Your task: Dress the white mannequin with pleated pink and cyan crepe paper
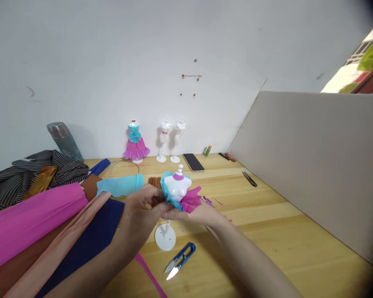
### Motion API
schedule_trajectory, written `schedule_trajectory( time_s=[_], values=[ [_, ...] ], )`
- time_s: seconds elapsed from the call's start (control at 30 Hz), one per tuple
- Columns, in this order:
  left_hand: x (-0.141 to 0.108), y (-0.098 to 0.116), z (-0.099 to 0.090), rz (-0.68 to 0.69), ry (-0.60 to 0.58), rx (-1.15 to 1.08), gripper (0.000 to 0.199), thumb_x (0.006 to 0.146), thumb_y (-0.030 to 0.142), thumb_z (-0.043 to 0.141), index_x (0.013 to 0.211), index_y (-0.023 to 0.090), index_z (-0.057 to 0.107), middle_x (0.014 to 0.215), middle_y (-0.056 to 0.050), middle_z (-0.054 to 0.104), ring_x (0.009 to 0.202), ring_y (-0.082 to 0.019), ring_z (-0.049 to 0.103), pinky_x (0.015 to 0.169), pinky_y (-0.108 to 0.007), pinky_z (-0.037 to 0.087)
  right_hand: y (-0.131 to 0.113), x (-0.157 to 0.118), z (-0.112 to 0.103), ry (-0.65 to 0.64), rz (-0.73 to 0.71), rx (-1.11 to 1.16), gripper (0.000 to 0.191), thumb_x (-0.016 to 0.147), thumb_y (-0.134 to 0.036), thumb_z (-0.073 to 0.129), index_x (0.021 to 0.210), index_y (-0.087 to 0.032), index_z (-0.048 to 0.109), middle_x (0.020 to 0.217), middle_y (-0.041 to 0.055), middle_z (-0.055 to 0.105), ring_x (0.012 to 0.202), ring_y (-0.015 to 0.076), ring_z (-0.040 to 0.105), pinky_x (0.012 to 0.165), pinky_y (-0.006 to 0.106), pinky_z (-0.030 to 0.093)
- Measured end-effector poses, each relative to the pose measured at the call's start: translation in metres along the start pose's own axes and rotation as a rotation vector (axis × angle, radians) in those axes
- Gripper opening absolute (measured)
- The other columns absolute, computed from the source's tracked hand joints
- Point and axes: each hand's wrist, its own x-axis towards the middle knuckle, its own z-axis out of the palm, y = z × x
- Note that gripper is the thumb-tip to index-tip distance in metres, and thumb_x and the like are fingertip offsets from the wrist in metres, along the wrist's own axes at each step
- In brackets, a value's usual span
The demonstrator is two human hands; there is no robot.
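Note:
A small white mannequin with a magenta neck band stands tilted between my hands, its round white base below them. Blue crepe paper wraps behind and around its left side, and a magenta ruffle sticks out on the right. My left hand pinches the blue paper at the mannequin's waist, its fingertips partly hidden. From the right, my right hand holds the waist and the paper, with most fingers hidden behind. Blue thread snips lie in front of the base.
Rolls of magenta, blue and brown crepe paper cover the left. Behind stand a dressed mannequin, two bare ones, a phone and a leaning bottle. Black scissors lie right, near a partition.

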Motion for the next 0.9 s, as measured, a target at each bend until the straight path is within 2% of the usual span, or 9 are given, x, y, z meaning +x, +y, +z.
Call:
schedule_trajectory(
  time_s=[0.2, 0.4, 0.57, 0.73, 0.9],
  values=[
    [0.007, -0.005, -0.006, 0.047, -0.046, -0.043, 0.009, 0.065, 0.022, 0.07, 0.059, 0.017, 0.068, 0.059, 0.0, 0.06, 0.06, -0.013, 0.053, 0.057, -0.022, 0.04, -0.004, -0.001, -0.001, -0.051, -0.018, 0.172, 0.029, 0.067, -0.041, 0.072, 0.082, -0.019, 0.062, 0.088, 0.0018, 0.063, 0.086, 0.0194, 0.057, 0.09, 0.039, 0.048],
    [0.01, -0.001, -0.011, 0.141, -0.049, 0.013, 0.013, 0.067, 0.017, 0.065, 0.055, 0.016, 0.065, 0.055, 0.002, 0.055, 0.055, -0.009, 0.049, 0.053, -0.019, 0.036, 0.003, 0.002, -0.002, -0.101, 0.035, 0.187, 0.029, 0.063, -0.038, 0.074, 0.079, -0.019, 0.059, 0.075, -0.0019, 0.058, 0.074, 0.0148, 0.055, 0.075, 0.03, 0.051],
    [0.011, 0.001, -0.014, 0.131, -0.098, 0.047, 0.011, 0.065, 0.013, 0.06, 0.055, 0.016, 0.062, 0.057, 0.003, 0.052, 0.057, -0.009, 0.047, 0.054, -0.02, 0.035, 0.0, 0.002, -0.003, -0.118, -0.005, 0.178, 0.017, 0.066, -0.03, 0.069, 0.074, -0.021, 0.056, 0.072, -0.0035, 0.054, 0.072, 0.0143, 0.052, 0.071, 0.028, 0.049],
    [0.012, 0.004, -0.014, 0.093, -0.112, 0.056, 0.018, 0.066, 0.018, 0.06, 0.049, 0.015, 0.055, 0.052, 0.004, 0.045, 0.053, -0.008, 0.042, 0.052, -0.02, 0.032, 0.001, 0.001, -0.001, -0.083, -0.043, 0.165, 0.018, 0.069, -0.029, 0.066, 0.082, -0.021, 0.058, 0.084, -0.0009, 0.058, 0.081, 0.0164, 0.054, 0.076, 0.03, 0.048],
    [0.01, 0.005, -0.012, 0.061, -0.119, 0.041, 0.014, 0.066, 0.018, 0.058, 0.053, 0.016, 0.056, 0.056, 0.003, 0.049, 0.056, -0.01, 0.046, 0.054, -0.02, 0.035, 0.001, -0.001, 0.0, -0.046, 0.01, 0.11, 0.013, 0.07, -0.028, 0.065, 0.077, -0.02, 0.058, 0.08, -0.0016, 0.058, 0.078, 0.0159, 0.054, 0.076, 0.03, 0.049]
  ],
)
